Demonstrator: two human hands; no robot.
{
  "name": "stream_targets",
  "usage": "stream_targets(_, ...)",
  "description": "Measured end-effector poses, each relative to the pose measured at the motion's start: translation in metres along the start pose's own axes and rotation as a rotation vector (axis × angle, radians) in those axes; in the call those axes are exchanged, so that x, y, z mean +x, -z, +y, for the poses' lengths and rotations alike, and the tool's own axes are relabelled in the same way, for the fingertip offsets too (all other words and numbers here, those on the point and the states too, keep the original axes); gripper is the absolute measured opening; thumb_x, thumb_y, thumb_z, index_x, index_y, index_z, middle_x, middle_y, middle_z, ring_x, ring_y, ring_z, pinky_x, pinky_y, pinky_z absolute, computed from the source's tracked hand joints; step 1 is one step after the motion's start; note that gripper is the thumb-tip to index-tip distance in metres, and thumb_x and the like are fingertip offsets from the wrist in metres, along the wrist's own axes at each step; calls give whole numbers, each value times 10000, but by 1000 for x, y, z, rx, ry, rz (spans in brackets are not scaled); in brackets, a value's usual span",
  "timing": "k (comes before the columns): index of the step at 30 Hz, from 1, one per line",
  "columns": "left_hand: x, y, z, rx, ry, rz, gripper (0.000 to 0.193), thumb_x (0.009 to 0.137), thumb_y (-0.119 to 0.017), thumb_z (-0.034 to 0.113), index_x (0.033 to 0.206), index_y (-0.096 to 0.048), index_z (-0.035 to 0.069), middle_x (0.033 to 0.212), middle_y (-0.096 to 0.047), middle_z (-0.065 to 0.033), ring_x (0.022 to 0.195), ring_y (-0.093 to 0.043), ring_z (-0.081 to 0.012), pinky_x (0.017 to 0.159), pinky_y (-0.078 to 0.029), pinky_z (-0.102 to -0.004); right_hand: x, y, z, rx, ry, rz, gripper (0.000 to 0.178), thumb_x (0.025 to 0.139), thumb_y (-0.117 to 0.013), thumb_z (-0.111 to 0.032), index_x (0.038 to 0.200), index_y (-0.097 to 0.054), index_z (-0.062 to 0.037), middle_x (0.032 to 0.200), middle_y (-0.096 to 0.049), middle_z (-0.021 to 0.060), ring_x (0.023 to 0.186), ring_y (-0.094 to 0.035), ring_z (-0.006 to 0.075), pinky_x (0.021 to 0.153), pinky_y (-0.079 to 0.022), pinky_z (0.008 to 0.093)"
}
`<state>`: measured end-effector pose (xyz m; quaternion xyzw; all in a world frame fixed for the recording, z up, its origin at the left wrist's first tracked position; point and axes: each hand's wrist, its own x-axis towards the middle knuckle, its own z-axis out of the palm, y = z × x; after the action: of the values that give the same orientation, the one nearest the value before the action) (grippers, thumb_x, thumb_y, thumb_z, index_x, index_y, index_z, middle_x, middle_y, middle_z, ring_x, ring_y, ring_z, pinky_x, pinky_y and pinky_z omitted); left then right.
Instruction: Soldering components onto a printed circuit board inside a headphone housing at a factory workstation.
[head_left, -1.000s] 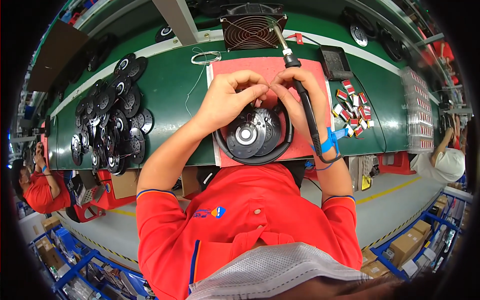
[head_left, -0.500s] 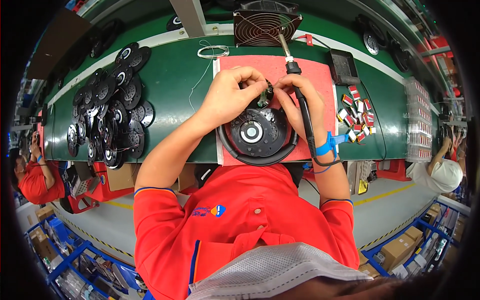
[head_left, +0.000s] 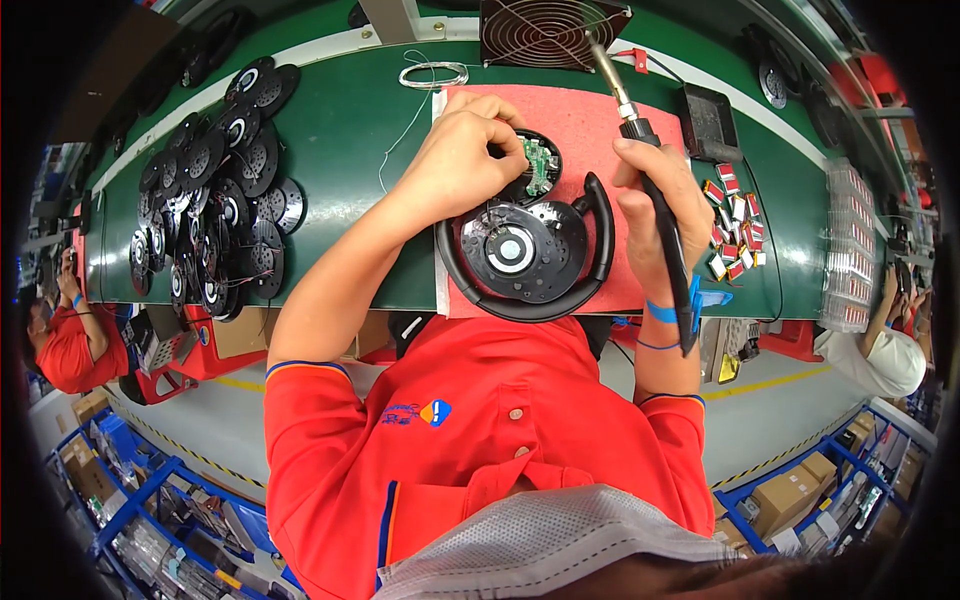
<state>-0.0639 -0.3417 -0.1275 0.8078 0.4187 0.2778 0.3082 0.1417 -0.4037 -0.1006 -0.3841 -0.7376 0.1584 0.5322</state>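
Observation:
My right hand (head_left: 665, 195) grips a soldering iron (head_left: 682, 280) by its black handle, its metal tip pointing up and away toward the fan. My left hand (head_left: 450, 160) is closed, thumb and finger brought together at the left edge of a round black ear cup with a green circuit board (head_left: 541, 165) inside. What the fingertips pinch is hidden. Just nearer me lies a glossy black disc with a white-ringed speaker (head_left: 511, 250). A curved black headband (head_left: 603, 235) bends round its near side. These headphone parts rest on a pink mat (head_left: 590, 120).
Many black speaker discs (head_left: 240, 190) are heaped on the green bench at left. A coil of thin wire (head_left: 433, 75) and a fan (head_left: 545, 35) stand at the back. To the right are a black tray (head_left: 708, 120), red-and-white battery packs (head_left: 738, 225) and stacked clear trays (head_left: 848, 250).
My right hand has moved right, away from the ear cup, with the soldering iron now held in its fingers. The circuit board shows more fully. My left hand stays at the cup.

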Motion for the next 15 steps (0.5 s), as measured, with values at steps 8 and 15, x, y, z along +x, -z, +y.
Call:
stream_targets(8,2,0,-2,7,13,-16,93,692,-683,99,734,-682,15,987,-631,-61,998,-533,-238,924,-385,-337,1,1,-7,-82,153,107,406,958,-490,-323,843,-635,38,606,-487,58,538,-414,150,501,-294,276)
stream_targets(15,1,-2,-5,-33,24,0,96,706,-669,109,731,-677,17,977,-642,-51,977,-545,-236,925,-387,-336,-10,-1,-1,-2,50,81,344,932,-487,-204,733,-621,42,581,-552,94,484,-423,142,447,-278,272)
